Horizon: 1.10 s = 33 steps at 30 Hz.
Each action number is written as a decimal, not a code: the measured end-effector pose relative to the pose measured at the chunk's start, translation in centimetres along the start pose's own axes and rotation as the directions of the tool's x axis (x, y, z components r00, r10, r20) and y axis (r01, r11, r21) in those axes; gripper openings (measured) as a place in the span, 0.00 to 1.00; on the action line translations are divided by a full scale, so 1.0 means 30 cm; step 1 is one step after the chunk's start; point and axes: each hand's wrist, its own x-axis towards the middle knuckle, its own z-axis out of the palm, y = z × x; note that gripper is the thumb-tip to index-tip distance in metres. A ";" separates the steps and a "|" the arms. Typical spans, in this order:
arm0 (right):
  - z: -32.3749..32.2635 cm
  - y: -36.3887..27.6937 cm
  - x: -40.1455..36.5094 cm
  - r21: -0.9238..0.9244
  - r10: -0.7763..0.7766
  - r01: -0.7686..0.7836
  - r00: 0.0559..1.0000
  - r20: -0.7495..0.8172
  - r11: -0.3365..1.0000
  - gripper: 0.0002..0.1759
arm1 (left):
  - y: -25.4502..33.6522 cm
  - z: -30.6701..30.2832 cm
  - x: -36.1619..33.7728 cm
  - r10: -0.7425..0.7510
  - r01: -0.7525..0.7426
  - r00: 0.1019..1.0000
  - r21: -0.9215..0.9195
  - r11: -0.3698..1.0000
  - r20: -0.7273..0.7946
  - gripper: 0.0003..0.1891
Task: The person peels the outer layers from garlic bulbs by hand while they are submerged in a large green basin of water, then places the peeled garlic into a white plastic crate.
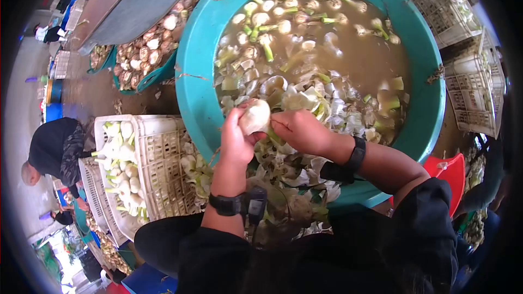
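My left hand (pixel 237 133) is wrapped round a smooth white garlic bulb (pixel 255 117), held above the near left part of the tub. Close against the bulb's lower right side, my right hand (pixel 300 132) is closed, its fingertips pinching the green stem (pixel 274 137). Beneath both hands lies a heap of pale wet peelings (pixel 318 106). The big teal tub (pixel 199 76) holds murky brown water (pixel 348 57), where several stemmed bulbs (pixel 260 19) float toward the far side.
To my left stands a white plastic crate (pixel 163 158) of peeled stemmed bulbs (pixel 126 171). Brownish unpeeled bulbs (pixel 150 51) fill a green container beyond it. More crates (pixel 468 87) and a red container (pixel 447 177) are at right. Another person (pixel 54 149) bends at far left.
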 end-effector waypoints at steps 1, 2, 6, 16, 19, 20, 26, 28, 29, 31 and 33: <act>0.000 0.003 0.001 -0.003 0.011 -0.011 1.000 -0.006 1.000 0.11 | 0.005 -0.003 -0.003 -0.044 0.044 0.999 -0.022 0.999 0.001 0.15; 0.004 0.008 0.001 -0.052 -0.012 0.014 0.999 0.039 0.999 0.10 | 0.001 -0.007 0.001 -0.049 0.047 0.998 -0.041 0.998 -0.029 0.16; 0.002 -0.008 0.000 -0.168 -0.062 0.079 0.992 0.109 0.983 0.10 | -0.018 -0.052 0.034 -0.068 0.068 0.998 -0.091 0.994 0.005 0.16; -0.034 0.013 0.009 0.564 0.310 -0.364 0.931 0.193 0.742 0.14 | 0.029 -0.043 0.000 0.060 -0.096 0.938 0.090 0.991 0.342 0.25; -0.014 0.032 0.004 0.127 -0.143 0.162 0.979 -0.147 0.978 0.09 | 0.058 -0.033 -0.028 -0.151 -0.080 0.956 0.719 0.691 0.252 0.25; -0.012 0.041 0.007 0.087 -0.045 0.059 0.986 -0.159 0.994 0.09 | 0.038 -0.030 -0.029 -0.126 -0.055 0.968 0.668 0.742 0.219 0.25; -0.032 0.108 0.058 0.792 0.447 -0.579 0.770 0.456 0.191 0.13 | -0.016 0.006 -0.063 0.429 -0.745 0.546 0.651 -0.144 0.719 0.25; -0.059 0.041 0.045 0.868 0.409 -0.487 0.814 0.412 0.096 0.14 | -0.029 0.014 -0.058 0.525 -0.832 0.441 0.551 -0.064 0.727 0.18; -0.078 -0.002 0.036 0.923 0.376 -0.386 0.854 0.359 -0.005 0.14 | -0.034 0.006 -0.048 0.529 -0.830 0.443 0.554 -0.064 0.724 0.18; -0.137 -0.042 -0.018 0.945 0.329 -0.325 0.897 0.296 0.033 0.14 | -0.047 -0.020 -0.020 0.496 -0.507 0.859 0.082 0.858 0.131 0.13; -0.184 -0.040 -0.075 0.694 0.069 -0.221 0.968 0.241 0.685 0.15 | -0.036 -0.027 -0.012 0.440 -0.428 0.896 -0.151 0.891 0.058 0.13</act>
